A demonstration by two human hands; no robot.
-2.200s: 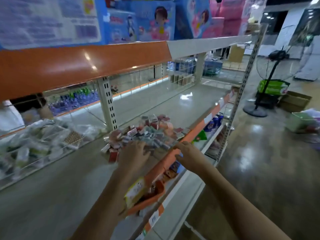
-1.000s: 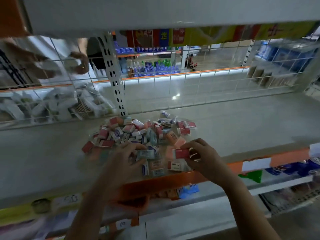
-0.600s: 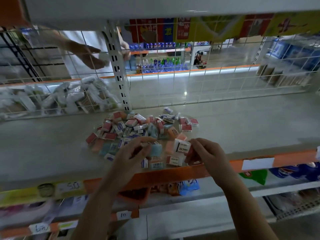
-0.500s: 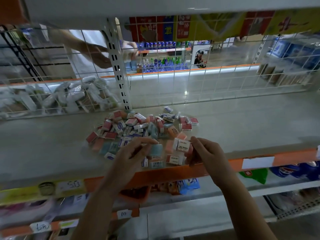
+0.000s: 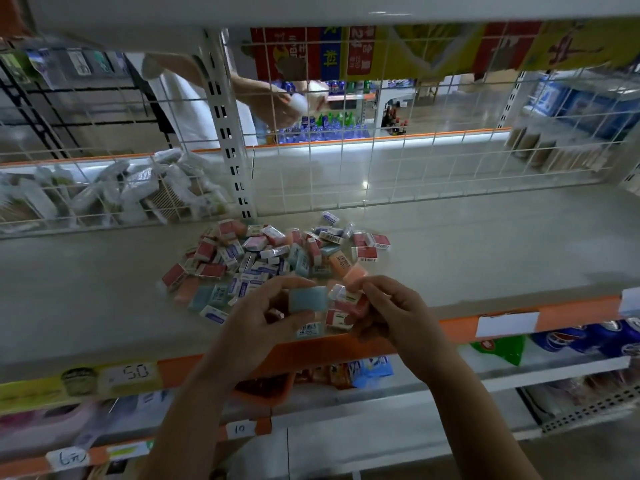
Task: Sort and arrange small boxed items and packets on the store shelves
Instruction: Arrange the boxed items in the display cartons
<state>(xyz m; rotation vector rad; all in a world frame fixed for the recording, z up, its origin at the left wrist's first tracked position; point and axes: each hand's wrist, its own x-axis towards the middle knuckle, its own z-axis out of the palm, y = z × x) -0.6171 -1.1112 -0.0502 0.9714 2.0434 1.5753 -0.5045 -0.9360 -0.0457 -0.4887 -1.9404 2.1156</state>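
Observation:
A loose heap of several small boxes (image 5: 270, 258), red, blue, orange and white, lies on the grey shelf (image 5: 485, 251). My left hand (image 5: 263, 317) pinches a pale blue box (image 5: 308, 298) between thumb and fingers just above the shelf's front edge. My right hand (image 5: 391, 310) grips a red and white box (image 5: 346, 299) right beside it. More small boxes lie under and between the two hands, partly hidden.
A white wire grid (image 5: 381, 168) closes the shelf's back, with a slotted upright (image 5: 228, 133). Behind the grid lie white packets (image 5: 131, 192), and another person's hand (image 5: 277, 102) reaches there. An orange price rail (image 5: 519, 323) runs along the front; lower shelves hold packets and cans (image 5: 595, 337).
The view swung from the aisle to face the shelf. My left hand lifted a pale blue box out of the heap; my right hand kept its red and white box and shifted slightly.

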